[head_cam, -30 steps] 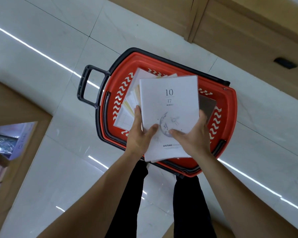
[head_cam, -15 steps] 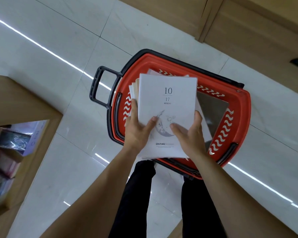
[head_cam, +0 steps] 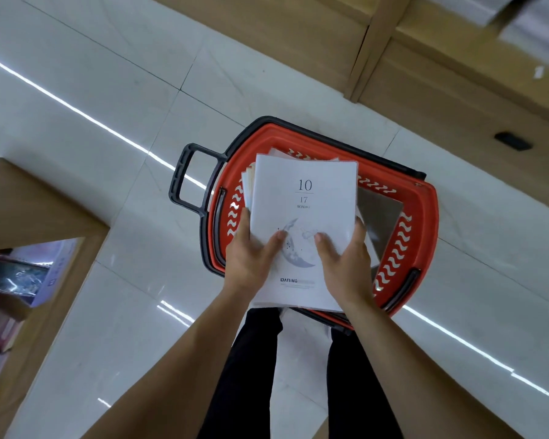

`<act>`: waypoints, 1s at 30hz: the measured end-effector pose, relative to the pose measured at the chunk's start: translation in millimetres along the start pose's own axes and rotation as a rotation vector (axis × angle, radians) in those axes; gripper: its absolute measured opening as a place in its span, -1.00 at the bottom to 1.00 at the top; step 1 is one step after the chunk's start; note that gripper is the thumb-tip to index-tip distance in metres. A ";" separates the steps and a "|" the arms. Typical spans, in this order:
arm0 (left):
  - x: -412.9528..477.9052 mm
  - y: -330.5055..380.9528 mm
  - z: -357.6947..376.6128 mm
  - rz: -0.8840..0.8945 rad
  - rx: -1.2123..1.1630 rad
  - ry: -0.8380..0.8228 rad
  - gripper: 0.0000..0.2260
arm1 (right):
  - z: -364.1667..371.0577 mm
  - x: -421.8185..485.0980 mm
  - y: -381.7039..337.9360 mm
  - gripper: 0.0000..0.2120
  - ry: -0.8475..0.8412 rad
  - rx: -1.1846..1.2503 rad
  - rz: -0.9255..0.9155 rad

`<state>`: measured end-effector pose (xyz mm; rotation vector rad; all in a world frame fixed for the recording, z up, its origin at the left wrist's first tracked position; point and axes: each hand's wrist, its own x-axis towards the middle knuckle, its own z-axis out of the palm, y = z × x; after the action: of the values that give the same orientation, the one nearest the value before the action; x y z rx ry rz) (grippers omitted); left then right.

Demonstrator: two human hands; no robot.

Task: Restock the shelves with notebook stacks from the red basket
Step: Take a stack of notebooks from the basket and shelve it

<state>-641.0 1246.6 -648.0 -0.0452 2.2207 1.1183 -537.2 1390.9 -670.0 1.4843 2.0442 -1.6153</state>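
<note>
A stack of white notebooks (head_cam: 303, 198), its top cover printed "10 17 Monday" with a moon drawing, hangs above the red basket (head_cam: 425, 217). My left hand (head_cam: 251, 258) grips the stack's left edge, thumb on the cover. My right hand (head_cam: 346, 261) grips the right edge the same way. The basket stands on the floor below, with a black rim and a black handle (head_cam: 184, 182) to its left. A dark grey notebook (head_cam: 381, 217) lies inside the basket at the right.
White glossy floor tiles (head_cam: 108, 122) surround the basket. A wooden shelf unit (head_cam: 29, 210) with packaged stationery stands at the left. Wooden cabinets (head_cam: 425, 74) run along the far side, with white stacks at the top right. My legs in black trousers are below the stack.
The fanned notebooks have been squared into one tidy stack between both hands. The view has shifted so the basket sits further right and lower in the frame.
</note>
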 end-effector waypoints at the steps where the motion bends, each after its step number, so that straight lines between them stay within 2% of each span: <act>1: -6.4 12.2 -6.2 0.011 0.003 -0.002 -0.54 | -7.3 -9.0 -10.8 -0.30 0.020 0.002 -0.001; 6: -41.1 97.5 -42.8 0.095 0.022 -0.035 -0.56 | -60.1 -60.4 -89.6 -0.47 0.118 0.050 -0.043; 9: -59.5 160.9 -67.6 0.170 0.024 -0.074 -0.54 | -100.0 -95.6 -147.3 -0.51 0.205 0.062 -0.073; 15: -92.4 296.4 -99.9 0.355 0.035 -0.205 -0.50 | -184.3 -156.8 -251.6 -0.43 0.402 0.130 -0.140; 18: -106.0 359.7 -104.7 0.454 0.011 -0.268 -0.57 | -228.3 -180.8 -295.8 -0.43 0.486 0.150 -0.191; 23: -118.7 441.5 -88.5 0.521 -0.046 -0.351 -0.68 | -291.9 -197.5 -336.7 -0.45 0.587 0.189 -0.243; 26: -121.6 478.9 -69.7 0.569 -0.046 -0.390 -0.58 | -324.7 -193.4 -348.5 -0.43 0.604 0.181 -0.239; 30: -105.4 505.7 -31.1 0.540 -0.005 -0.371 -0.50 | -363.9 -162.7 -350.5 -0.44 0.580 0.204 -0.224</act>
<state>-727.1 1520.1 -217.2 0.7391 1.9355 1.2814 -560.1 1608.5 -186.4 2.0571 2.4721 -1.6522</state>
